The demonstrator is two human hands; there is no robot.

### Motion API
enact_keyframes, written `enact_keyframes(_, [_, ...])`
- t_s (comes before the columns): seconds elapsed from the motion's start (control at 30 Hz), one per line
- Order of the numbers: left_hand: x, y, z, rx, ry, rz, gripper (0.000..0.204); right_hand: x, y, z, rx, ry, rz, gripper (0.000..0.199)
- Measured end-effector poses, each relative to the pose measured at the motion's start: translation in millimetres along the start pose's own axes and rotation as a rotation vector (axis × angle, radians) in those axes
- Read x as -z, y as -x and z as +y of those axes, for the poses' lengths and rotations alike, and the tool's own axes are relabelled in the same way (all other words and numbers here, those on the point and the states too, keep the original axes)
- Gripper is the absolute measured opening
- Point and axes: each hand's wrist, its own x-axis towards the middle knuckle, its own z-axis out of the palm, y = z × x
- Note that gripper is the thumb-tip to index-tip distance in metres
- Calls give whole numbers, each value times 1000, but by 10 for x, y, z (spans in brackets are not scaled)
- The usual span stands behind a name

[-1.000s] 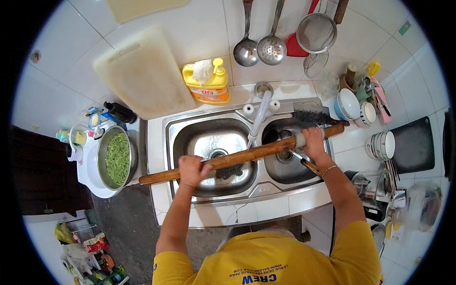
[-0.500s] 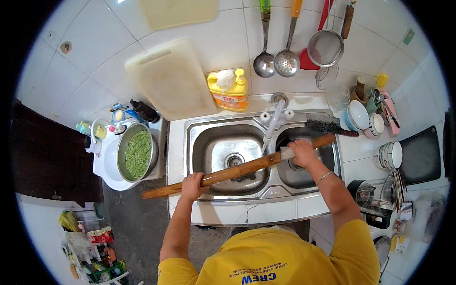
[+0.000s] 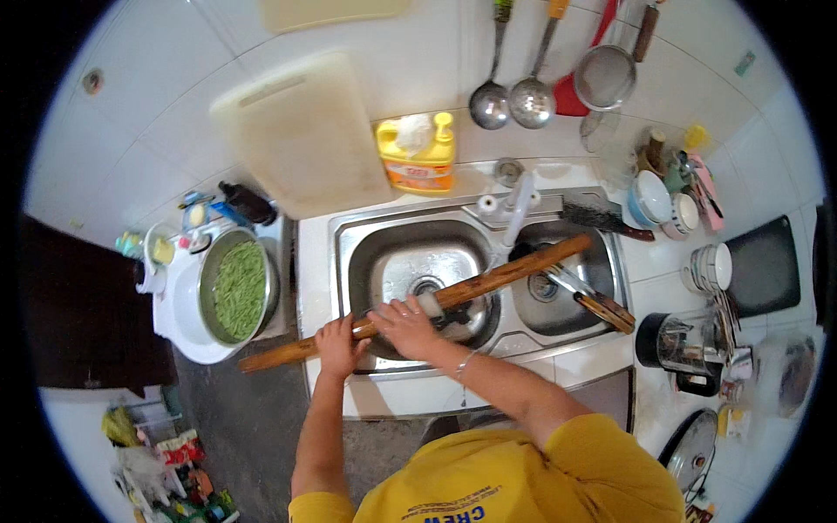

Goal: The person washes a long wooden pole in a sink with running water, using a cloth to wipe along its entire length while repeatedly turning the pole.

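A long brown wooden stick [image 3: 514, 277] lies slantwise across the double sink [image 3: 338, 288], its near left end past the counter edge. My left hand [image 3: 338, 347] is wrapped round it near that end. Close beside it, my right hand [image 3: 405, 329] presses on the stick with its fingers laid across. A whitish pad [image 3: 429, 303] sits against the wood by my right hand; its underside is hidden. Utensils with wooden handles [image 3: 606, 312] and metal ends lean in the right basin, their kind unclear. The white faucet [image 3: 519, 209] stands behind the stick.
A metal bowl of cut green beans [image 3: 237, 292] stands at the left by a white basin. Behind the sink are a cutting board [image 3: 301, 139] and a yellow jug [image 3: 417, 152]. A black-bristled brush [image 3: 602, 218], bowls [image 3: 649, 205] and a glass jug [image 3: 684, 344] stand at the right.
My right hand has slid left along the stick with the whitish pad, from the right basin to beside my left hand. The stick has shifted slightly left. Wooden-handled utensils in the right basin now show.
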Motion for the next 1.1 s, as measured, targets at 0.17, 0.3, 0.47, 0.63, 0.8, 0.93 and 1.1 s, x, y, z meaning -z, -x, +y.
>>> enact_keyframes(0.17, [41, 11, 16, -22, 47, 77, 60, -45, 517, 1078, -25, -115, 182, 36])
enact_keyframes(0.3, [6, 23, 12, -3, 5, 85, 56, 1303, 1144, 1936, -390, 215, -121, 47])
enact_keyframes(0.47, [40, -17, 70, -7, 18, 84, 55, 1438, 1702, 2814, -487, 282, 186, 47])
enact_keyframes(0.63, [-10, 45, 71, 43, -16, 60, 58, 1212, 1548, 3125, -932, 208, 516, 36])
enact_keyframes(0.8, [-37, 89, 35, 51, -31, 19, 63, 1247, 1540, 3305, -1253, -188, 659, 33])
enact_keyframes(0.93, [-5, 27, 203, 47, -79, 24, 69, 1028, 1888, 3708, -1295, -836, 821, 31])
enact_keyframes(1.1, [-62, 40, 115, 99, -38, 24, 69, 1076, 2070, 3725, -1273, -1798, 836, 43])
